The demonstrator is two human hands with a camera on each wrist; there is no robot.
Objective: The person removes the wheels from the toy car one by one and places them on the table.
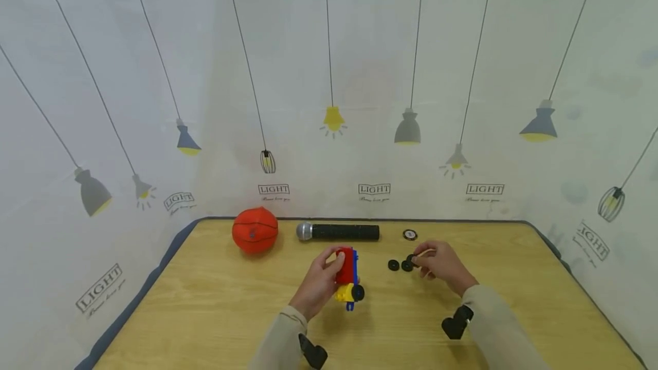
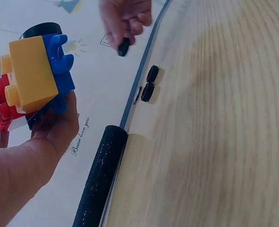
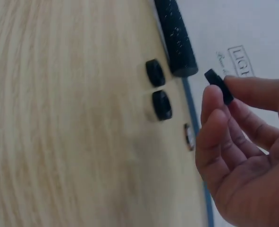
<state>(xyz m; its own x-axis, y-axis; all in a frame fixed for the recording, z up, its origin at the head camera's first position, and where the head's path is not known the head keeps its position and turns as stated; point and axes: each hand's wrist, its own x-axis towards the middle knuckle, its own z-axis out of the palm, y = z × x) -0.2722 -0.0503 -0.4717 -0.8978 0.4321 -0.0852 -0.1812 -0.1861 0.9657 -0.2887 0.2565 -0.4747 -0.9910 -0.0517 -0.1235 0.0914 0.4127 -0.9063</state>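
Note:
My left hand (image 1: 317,284) grips a toy brick car of red, yellow and blue blocks (image 1: 347,267). One black wheel (image 1: 357,292) sits on it beside the yellow brick (image 2: 33,73), and blue prongs stick out at its end. Between thumb and fingertips my right hand (image 1: 441,264) pinches a small black wheel (image 3: 219,86), raised above the table in the right wrist view. Two more black wheels lie on the table just left of that hand: one nearer the car (image 1: 393,265), the other (image 1: 406,266) partly under the raised wheel in the head view.
A black microphone (image 1: 344,232) with a silver head lies along the back of the wooden table (image 1: 216,301). A red ball with black lines (image 1: 255,230) stands to its left. A round black-and-white chip (image 1: 410,234) lies behind the wheels. Printed wall sheeting (image 1: 329,44) borders the table.

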